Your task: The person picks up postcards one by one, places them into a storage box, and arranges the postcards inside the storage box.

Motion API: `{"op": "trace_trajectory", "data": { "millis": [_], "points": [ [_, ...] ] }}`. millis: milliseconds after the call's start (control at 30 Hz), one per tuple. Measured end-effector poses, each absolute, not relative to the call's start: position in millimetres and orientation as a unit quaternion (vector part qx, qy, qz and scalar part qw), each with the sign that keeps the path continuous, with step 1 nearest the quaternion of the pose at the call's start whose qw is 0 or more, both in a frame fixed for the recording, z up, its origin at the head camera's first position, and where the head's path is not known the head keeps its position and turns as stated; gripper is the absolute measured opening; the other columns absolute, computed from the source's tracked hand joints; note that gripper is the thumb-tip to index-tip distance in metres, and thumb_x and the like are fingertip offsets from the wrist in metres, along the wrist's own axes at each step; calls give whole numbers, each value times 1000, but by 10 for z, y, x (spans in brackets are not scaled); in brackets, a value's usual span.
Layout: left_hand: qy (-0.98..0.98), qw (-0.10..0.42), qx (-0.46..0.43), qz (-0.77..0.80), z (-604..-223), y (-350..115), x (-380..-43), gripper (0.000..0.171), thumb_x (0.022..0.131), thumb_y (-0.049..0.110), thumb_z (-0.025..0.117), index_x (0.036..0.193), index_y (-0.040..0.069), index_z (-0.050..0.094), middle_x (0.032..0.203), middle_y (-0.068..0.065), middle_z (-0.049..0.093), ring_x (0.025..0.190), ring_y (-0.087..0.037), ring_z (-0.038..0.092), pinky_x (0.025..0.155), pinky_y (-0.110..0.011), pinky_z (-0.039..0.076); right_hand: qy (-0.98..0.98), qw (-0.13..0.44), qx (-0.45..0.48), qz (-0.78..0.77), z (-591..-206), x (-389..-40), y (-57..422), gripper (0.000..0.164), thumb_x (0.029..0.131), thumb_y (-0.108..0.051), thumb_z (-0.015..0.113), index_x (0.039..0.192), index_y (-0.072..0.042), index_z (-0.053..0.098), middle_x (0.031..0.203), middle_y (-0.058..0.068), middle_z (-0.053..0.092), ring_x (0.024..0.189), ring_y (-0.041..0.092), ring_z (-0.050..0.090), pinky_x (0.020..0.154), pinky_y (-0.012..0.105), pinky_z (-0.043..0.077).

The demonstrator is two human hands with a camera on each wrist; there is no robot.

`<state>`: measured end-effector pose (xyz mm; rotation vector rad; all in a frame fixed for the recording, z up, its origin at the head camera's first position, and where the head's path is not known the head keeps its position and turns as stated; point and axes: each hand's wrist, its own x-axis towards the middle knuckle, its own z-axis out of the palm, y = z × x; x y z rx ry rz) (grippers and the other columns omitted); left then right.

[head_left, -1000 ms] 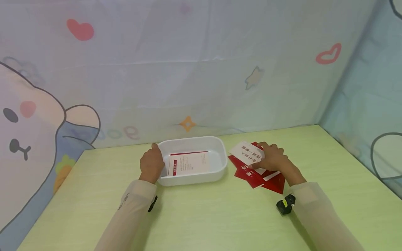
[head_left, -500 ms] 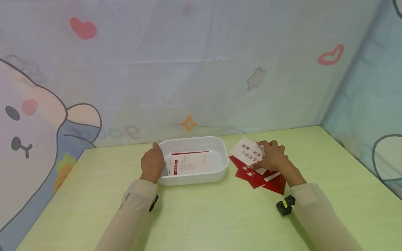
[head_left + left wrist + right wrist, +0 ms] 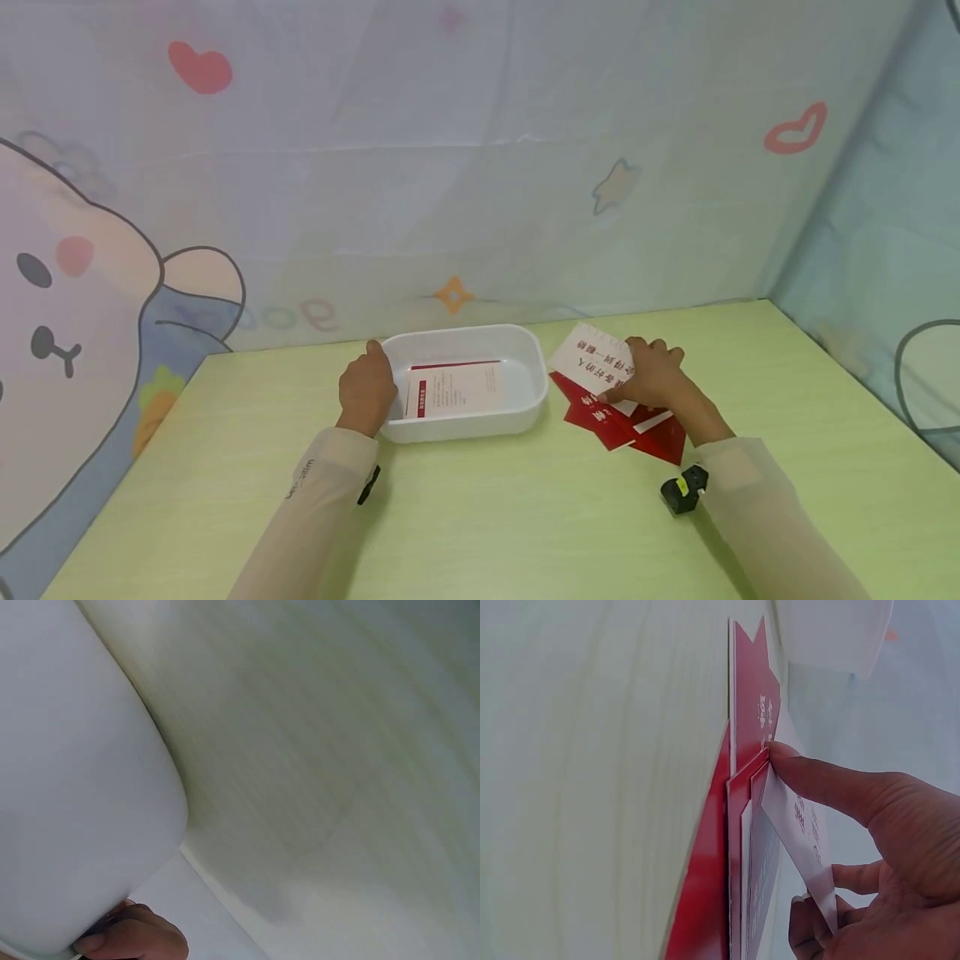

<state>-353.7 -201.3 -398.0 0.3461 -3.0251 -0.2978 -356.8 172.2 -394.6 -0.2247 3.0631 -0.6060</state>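
My left hand [image 3: 367, 387] grips the left end of a white plastic tray [image 3: 461, 429]; the left wrist view shows its thumb [image 3: 112, 945] at the rim. Inside the tray lies a white card [image 3: 465, 390] with a red label, over a red edge. To the right, my right hand [image 3: 649, 377] holds a white printed card [image 3: 588, 358] on top of a fanned pile of red cards [image 3: 660, 437]. In the right wrist view that white card [image 3: 806, 832] is bowed between the thumb and the fingers, its edge lifted from the pile.
A pale green table [image 3: 495, 517] carries everything. Behind it hangs a printed cloth backdrop [image 3: 420, 183], with another blue cloth [image 3: 892, 275] along the right side. A small black device [image 3: 684, 489] sits at the right cuff.
The white card under my right hand has shifted slightly away from me, showing more of its print. My left hand keeps its place on the tray; the head view has drifted a little.
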Motion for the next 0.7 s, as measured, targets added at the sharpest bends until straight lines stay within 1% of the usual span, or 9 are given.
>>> {"op": "trace_trajectory", "data": {
  "millis": [233,367,567,700],
  "points": [
    [-988,45,112,-99,-3970,-2009,-3524,42,93,9,59,129,-8,44,103,-24,69,88,-35,73,74,-45,61,976,18,-57,-209,-3968,-3592,1740,97,68,-28,85,141,10,35,121,35,50,107,48,43,96,60,39],
    [-987,45,113,-103,-3977,-2010,-3533,41,93,8,59,128,-7,44,104,-24,69,89,-35,72,74,-45,60,972,24,-56,-226,-3962,-3612,1766,91,72,-26,81,142,10,35,120,35,50,105,47,44,94,59,40],
    [-988,44,113,-100,-3992,-2021,-3575,41,93,9,59,128,-7,44,104,-24,69,89,-35,72,74,-45,60,959,37,-45,-276,-3917,-3645,1790,77,86,-19,67,146,12,29,120,37,47,106,48,43,89,58,46],
    [-988,43,113,-97,-4002,-2017,-3585,42,93,9,60,128,-7,43,103,-23,69,88,-34,72,73,-45,60,949,46,-35,-311,-3879,-3655,1791,69,92,-14,54,149,11,26,121,36,48,104,46,50,83,52,53]
  ]
}}
